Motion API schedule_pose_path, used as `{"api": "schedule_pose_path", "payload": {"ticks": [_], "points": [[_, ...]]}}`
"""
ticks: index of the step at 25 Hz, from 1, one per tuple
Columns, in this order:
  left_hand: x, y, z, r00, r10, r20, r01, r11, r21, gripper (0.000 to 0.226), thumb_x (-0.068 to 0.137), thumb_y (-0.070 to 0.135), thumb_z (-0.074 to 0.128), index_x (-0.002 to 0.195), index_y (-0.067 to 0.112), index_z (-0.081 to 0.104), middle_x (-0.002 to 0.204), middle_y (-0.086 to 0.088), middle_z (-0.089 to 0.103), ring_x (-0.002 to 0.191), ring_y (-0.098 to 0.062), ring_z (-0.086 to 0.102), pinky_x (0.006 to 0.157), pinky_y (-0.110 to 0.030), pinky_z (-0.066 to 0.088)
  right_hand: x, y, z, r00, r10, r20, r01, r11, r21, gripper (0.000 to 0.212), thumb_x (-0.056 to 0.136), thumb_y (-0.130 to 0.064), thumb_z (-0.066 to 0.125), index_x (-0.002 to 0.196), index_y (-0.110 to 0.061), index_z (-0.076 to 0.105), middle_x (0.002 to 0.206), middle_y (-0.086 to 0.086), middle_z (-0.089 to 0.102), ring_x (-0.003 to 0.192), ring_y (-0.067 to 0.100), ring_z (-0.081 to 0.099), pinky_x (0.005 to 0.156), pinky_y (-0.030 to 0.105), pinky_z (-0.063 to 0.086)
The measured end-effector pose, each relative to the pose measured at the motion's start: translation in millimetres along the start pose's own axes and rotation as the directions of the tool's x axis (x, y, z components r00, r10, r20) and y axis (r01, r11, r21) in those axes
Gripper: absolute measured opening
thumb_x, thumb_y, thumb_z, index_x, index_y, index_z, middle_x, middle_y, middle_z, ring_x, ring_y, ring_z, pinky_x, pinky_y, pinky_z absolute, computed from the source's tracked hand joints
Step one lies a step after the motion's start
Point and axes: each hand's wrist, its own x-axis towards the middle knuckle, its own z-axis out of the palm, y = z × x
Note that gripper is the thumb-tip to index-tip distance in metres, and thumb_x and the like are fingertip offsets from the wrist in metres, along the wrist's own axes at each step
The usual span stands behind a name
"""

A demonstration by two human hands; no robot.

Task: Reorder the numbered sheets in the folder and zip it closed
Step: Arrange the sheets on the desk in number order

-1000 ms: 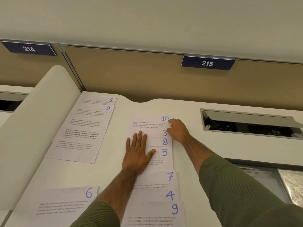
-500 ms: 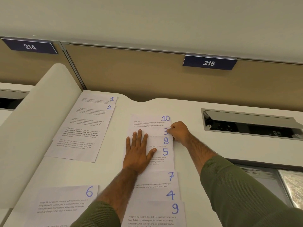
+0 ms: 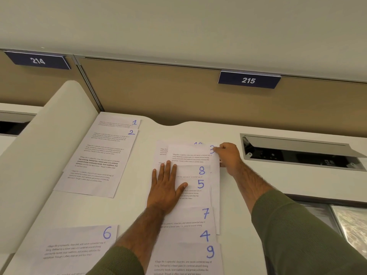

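- Sign 214 (image 3: 37, 60) far L on the brown wall; white divider (image 3: 39, 151) curves along the desk's (image 3: 238, 191) L side.
- L pile just beside the divider: sheet 1 (image 3: 119, 122) at the far end, sheet 2 (image 3: 111, 139) lapped over it, more sheets lapped nearer, their nos. not showing. Long axis runs near-to-far, skewed w/ far end to the R; digits at far R corners.
- Sheet 6 (image 3: 79, 241) alone at near L, well apart from the pile, cut by the frame edge; L sleeve (image 3: 119, 262) covers its near R corner.
- L hand (image 3: 164, 187): palm down, fingers straight & a bit spread, pressing on sheet 8 (image 3: 190, 171) and sheet 5 (image 3: 198, 197); fingertips reach sheet 3's (image 3: 188, 153) near edge. Blocks those sheets' L half.
- Mid column, each sheet lapped over the one beyond; far to near: sheet 10 (image 3: 161, 155), 3, 8, 5, sheet 7 (image 3: 188, 215), sheet 4 (image 3: 184, 235), sheet 9 (image 3: 184, 255). Long axes near-to-far, tops away from the person.
- Sheet 10 nearly all under 3; only digit tops & a L strip show.
- Sheet 3 sticks out R of the column; its R edge shows as a strip beside 8, 5, 7.
- R hand (image 3: 228, 157) pinches 3's far R corner btw thumb & fingers, hiding part of the digit.
- Sign 215 (image 3: 248, 80) on the wall above.
- Hatch (image 3: 294, 144) in the desk at R: flap raised, dark inside, contents too small to tell.
- Shiny surface (image 3: 351, 225) at near R edge; can't tell what.
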Motion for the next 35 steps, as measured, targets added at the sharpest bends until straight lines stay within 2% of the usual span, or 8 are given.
{"api": "schedule_pose_path", "payload": {"ticks": [2, 6, 13, 18, 23, 26, 31, 35], "points": [[0, 2, -1, 1.000, -0.006, 0.000, 0.006, 1.000, -0.005, 0.099, 0.082, 0.079, -0.024, 0.159, 0.018, -0.015, 0.165, -0.003, -0.026, 0.152, -0.022, -0.024, 0.121, -0.044, -0.017, -18, 7, -4, 0.976, 0.150, 0.159, -0.164, 0.983, 0.079, 0.010, 0.094, -0.012, 0.066, 0.091, -0.006, 0.059, 0.094, 0.016, 0.071, 0.088, 0.033, 0.073, 0.067, 0.039, 0.060], [1, 1, 0, 1.000, -0.011, 0.005, 0.011, 1.000, 0.011, 0.099, 0.082, 0.079, -0.024, 0.159, 0.018, -0.015, 0.165, -0.004, -0.025, 0.152, -0.022, -0.024, 0.122, -0.046, -0.016, -45, 30, -10, 0.900, 0.287, 0.328, -0.316, 0.948, 0.040, 0.011, 0.094, 0.001, 0.061, 0.104, 0.000, 0.066, 0.098, 0.018, 0.074, 0.079, 0.030, 0.073, 0.057, 0.038, 0.060], [0, -1, 2, 1.000, -0.005, 0.014, 0.004, 1.000, 0.023, 0.100, 0.080, 0.079, -0.026, 0.158, 0.019, -0.017, 0.165, -0.003, -0.025, 0.152, -0.021, -0.025, 0.121, -0.044, -0.017, -44, 35, -38, 0.990, 0.109, 0.086, -0.113, 0.993, 0.038, 0.004, 0.092, 0.000, 0.063, 0.091, 0.004, 0.064, 0.103, 0.020, 0.074, 0.086, 0.031, 0.074, 0.069, 0.043, 0.063], [2, 2, 0, 0.999, -0.021, 0.038, 0.019, 0.999, 0.050, 0.103, 0.078, 0.078, -0.026, 0.159, 0.017, -0.014, 0.166, -0.004, -0.022, 0.153, -0.023, -0.021, 0.121, -0.045, -0.018, -52, 16, -89, 0.988, -0.030, -0.153, 0.035, 0.999, 0.030, 0.020, 0.094, -0.004, 0.066, 0.077, -0.004, 0.056, 0.094, 0.016, 0.072, 0.089, 0.031, 0.072, 0.076, 0.045, 0.062], [5, 25, -23, 0.992, -0.094, 0.085, 0.092, 0.995, 0.033, 0.082, 0.098, 0.066, 0.005, 0.161, 0.013, -0.005, 0.168, -0.007, -0.016, 0.154, -0.025, -0.018, 0.122, -0.045, -0.016, -72, 11, -151, 0.947, -0.046, -0.317, 0.092, 0.987, 0.131, 0.020, 0.094, -0.006, 0.066, 0.075, -0.006, 0.061, 0.089, 0.010, 0.073, 0.080, 0.026, 0.071, 0.072, 0.044, 0.059], [7, 59, -42, 0.996, -0.082, 0.018, 0.084, 0.975, -0.205, 0.061, 0.108, 0.045, 0.029, 0.160, 0.015, 0.020, 0.169, -0.005, 0.007, 0.156, -0.022, 0.002, 0.127, -0.040, 0.000, -92, 8, -184, 0.917, -0.066, -0.394, 0.145, 0.974, 0.173, 0.016, 0.099, -0.009, 0.061, 0.086, 0.000, 0.062, 0.089, 0.008, 0.071, 0.079, 0.023, 0.068, 0.064, 0.034, 0.055], [7, 125, -81, 0.990, -0.144, -0.005, 0.099, 0.707, -0.701, 0.035, 0.106, 0.034, 0.046, 0.124, 0.012, 0.066, 0.133, -0.006, 0.064, 0.125, -0.025, 0.057, 0.107, -0.032, 0.039, -126, 7, -236, 0.874, -0.067, -0.482, 0.190, 0.958, 0.212, 0.018, 0.099, -0.013, 0.060, 0.083, -0.005, 0.061, 0.099, 0.019, 0.071, 0.084, 0.029, 0.066, 0.080, 0.052, 0.058], [-5, 168, -127, 0.980, -0.152, 0.130, 0.180, 0.380, -0.908, 0.031, 0.103, 0.038, 0.052, 0.106, 0.013, 0.070, 0.109, -0.005, 0.072, 0.094, -0.021, 0.067, 0.092, -0.039, 0.052, -153, 9, -242, 0.915, -0.058, -0.400, 0.187, 0.939, 0.290, 0.016, 0.100, -0.014, 0.060, 0.096, 0.001, 0.064, 0.101, 0.013, 0.072, 0.093, 0.030, 0.070, 0.074, 0.043, 0.059]]}}
